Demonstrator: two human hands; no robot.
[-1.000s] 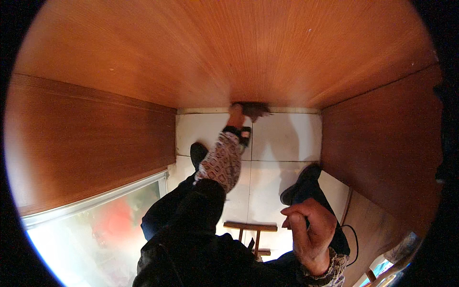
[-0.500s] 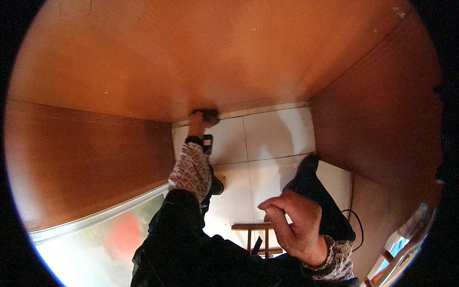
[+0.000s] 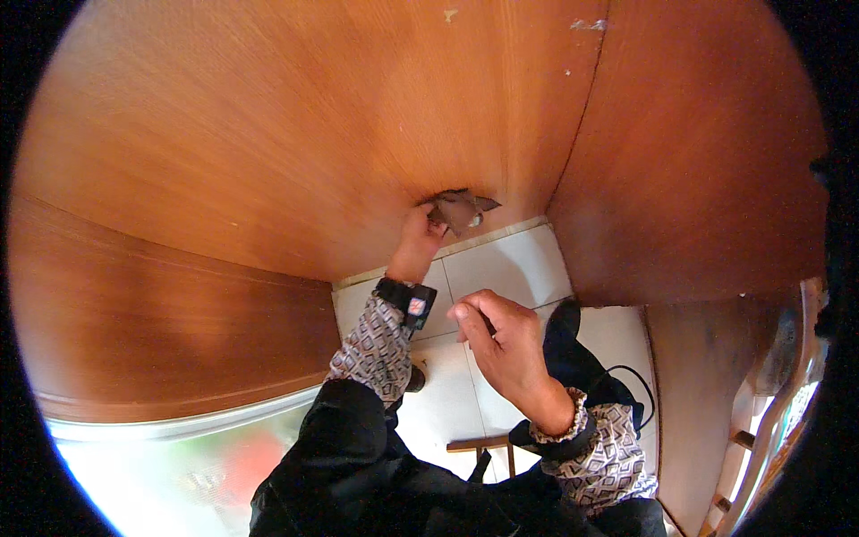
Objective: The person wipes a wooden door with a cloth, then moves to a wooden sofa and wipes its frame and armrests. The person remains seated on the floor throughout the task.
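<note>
From my end of the link, the brown wood-grained front panel (image 3: 313, 116) takes up most of the head view, met by a darker right panel (image 3: 698, 161) at a seam and by a left panel (image 3: 161, 313) along the other side. Below them, the pale tiled floor (image 3: 434, 394) runs up to the foot of the front panel, and a bright, blurry pane (image 3: 170, 474) fills the lower left corner. I see the right hand (image 3: 510, 345) raised over the floor, apart from the panels; its fingers curl in toward the thumb, nothing shows in it, and I cannot tell whether that grip is fully pressed together. I would guess it hangs there to keep out of the other arm's way. The left hand (image 3: 419, 243) reaches forward, its grip pinching a crumpled grey-brown cloth (image 3: 458, 212) against the front panel, low down, just above the floor edge. The bunching probably gives the fingers a thicker pad to press with, and the outstretched arm lets them meet the wood. On that wrist sits a small dark device (image 3: 418, 307), likely strapped there to leave the fingers free.
</note>
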